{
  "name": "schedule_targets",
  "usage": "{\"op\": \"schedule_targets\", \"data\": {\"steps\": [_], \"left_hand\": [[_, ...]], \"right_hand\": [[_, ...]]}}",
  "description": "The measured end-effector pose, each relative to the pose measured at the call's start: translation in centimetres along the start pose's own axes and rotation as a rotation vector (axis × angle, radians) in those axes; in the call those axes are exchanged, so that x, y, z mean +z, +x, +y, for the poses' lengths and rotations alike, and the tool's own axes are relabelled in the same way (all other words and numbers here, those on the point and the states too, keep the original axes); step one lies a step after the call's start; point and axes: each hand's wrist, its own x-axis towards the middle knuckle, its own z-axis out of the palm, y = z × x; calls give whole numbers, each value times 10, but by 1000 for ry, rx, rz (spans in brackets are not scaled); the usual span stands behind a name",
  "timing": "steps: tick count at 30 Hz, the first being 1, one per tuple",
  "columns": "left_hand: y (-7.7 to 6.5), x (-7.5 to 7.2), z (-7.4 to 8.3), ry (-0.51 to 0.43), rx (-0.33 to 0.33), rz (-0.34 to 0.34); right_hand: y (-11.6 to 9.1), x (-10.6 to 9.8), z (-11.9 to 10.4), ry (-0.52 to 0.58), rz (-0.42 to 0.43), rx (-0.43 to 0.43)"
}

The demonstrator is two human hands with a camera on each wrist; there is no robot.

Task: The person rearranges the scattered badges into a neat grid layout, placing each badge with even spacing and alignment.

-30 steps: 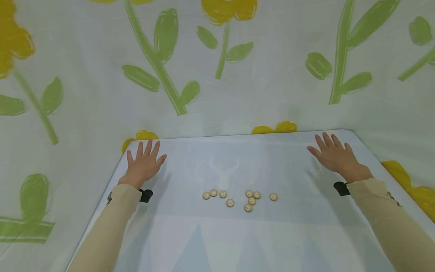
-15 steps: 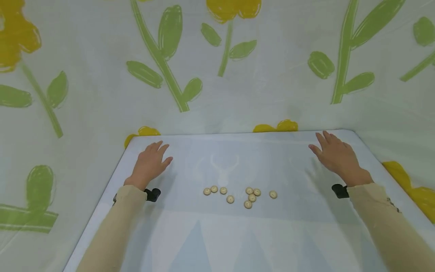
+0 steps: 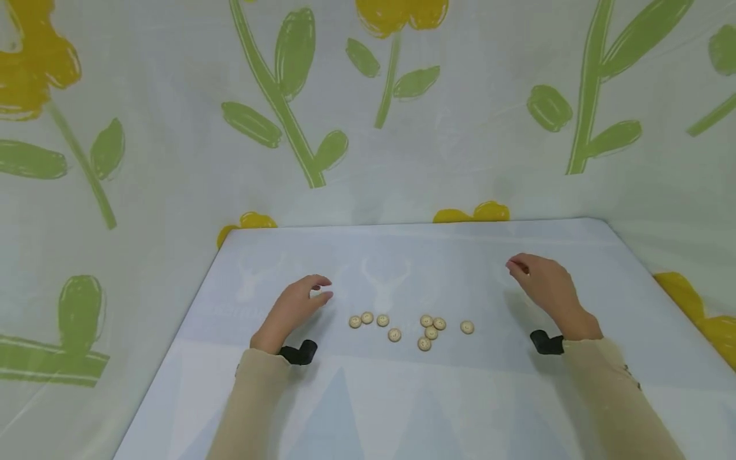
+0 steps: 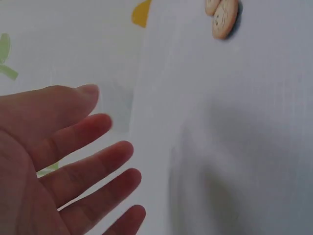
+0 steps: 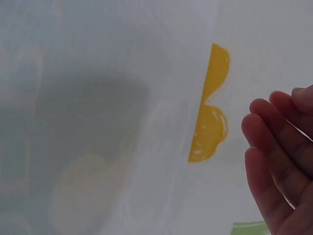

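Observation:
Several round, pale wooden buttons lie on the white table in the head view. On the left is a loose group (image 3: 367, 317), a tight cluster (image 3: 431, 333) lies beside it, and a single button (image 3: 467, 327) sits further right. My left hand (image 3: 293, 312) hovers left of the buttons, fingers loosely bent and apart, holding nothing. Two buttons (image 4: 225, 18) show at the top of the left wrist view. My right hand (image 3: 551, 289) is above the table, right of the single button. Its fingers curve loosely toward the thumb with nothing visible between them.
The white table (image 3: 322, 249) carries pale blue triangle and antler prints. A white cloth (image 3: 172, 160) with yellow flowers and green leaves hangs behind and beside it. Black straps (image 3: 300, 352) with small mounts sit at both wrists.
Both hands have come inward and nearer to me, from spread above the table's far corners. Their fingers have gone from straight to bent. The buttons lie as before.

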Motion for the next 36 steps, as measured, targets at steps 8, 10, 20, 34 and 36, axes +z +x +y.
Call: {"op": "schedule_targets", "data": {"steps": [8, 10, 20, 34, 36], "left_hand": [[-12, 38, 7, -121, 21, -92], [-14, 43, 8, -133, 26, -92], [-14, 49, 8, -108, 84, -82], [-15, 56, 8, -76, 94, -32], [-15, 56, 7, -67, 90, -33]], "right_hand": [[-7, 41, -31, 180, -72, -26], [-9, 50, -39, 207, -84, -23], [-7, 76, -69, 298, -89, 9], [7, 107, -126, 477, -166, 15], [7, 112, -133, 470, -173, -11]]}}
